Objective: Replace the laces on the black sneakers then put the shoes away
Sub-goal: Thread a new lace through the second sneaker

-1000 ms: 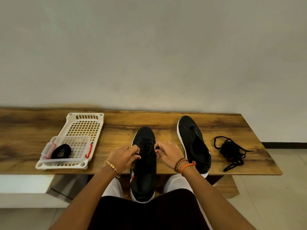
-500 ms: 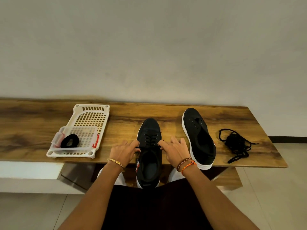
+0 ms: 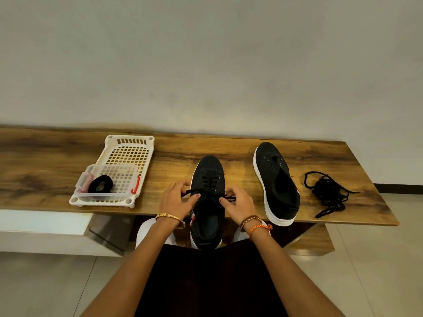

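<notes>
A black sneaker (image 3: 209,170) with a black lace threaded through its eyelets lies toe-away at the wooden table's front edge, its heel overhanging towards my lap. My left hand (image 3: 176,200) pinches the lace's left end beside the shoe. My right hand (image 3: 238,203) pinches the right end on the other side. A second black sneaker (image 3: 275,181) with a white sole and no lace lies to the right. A tangled pile of black lace (image 3: 327,193) sits further right on the table.
A white perforated plastic tray (image 3: 128,152) stands at the left of the wooden table (image 3: 45,165). In it sits a clear small box (image 3: 123,179) holding a coiled black lace (image 3: 100,184). A plain wall rises right behind the table. Tiled floor lies below.
The camera view has tilted slightly, so the table sits lower in frame. Both hands have drawn back a little from the eyelets, each now holding a lace end out to its side.
</notes>
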